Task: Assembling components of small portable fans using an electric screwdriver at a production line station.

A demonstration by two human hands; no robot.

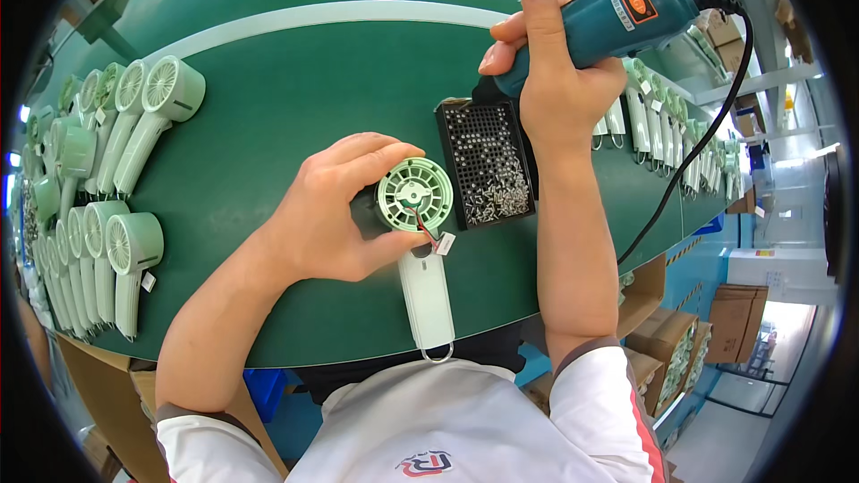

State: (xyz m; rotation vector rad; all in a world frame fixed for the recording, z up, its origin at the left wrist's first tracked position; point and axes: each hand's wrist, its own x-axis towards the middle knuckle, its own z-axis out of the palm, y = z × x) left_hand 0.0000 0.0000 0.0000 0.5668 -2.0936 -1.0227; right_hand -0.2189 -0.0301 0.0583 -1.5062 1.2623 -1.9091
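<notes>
My left hand point(335, 206) grips the round head of a pale green handheld fan point(426, 300), thumb and fingers on either side. The fan lies on the green table with its handle toward me and a wire loop at its end. Red and dark wires with a small white tag come out of the open back of its head. Up and to the right, my right hand point(568, 80) is wrapped round a teal electric screwdriver point(604, 22), whose tip is hidden. Below the tool's nose sits a black screw tray point(488, 161) with small silver screws, some standing in holes, others heaped.
Rows of pale green fans point(134, 241) lie along the left side, and more fans point(662, 125) line the right. A black cord point(707, 139) runs from the screwdriver down past my right forearm. Cardboard boxes point(662, 349) stand beyond the table's right edge.
</notes>
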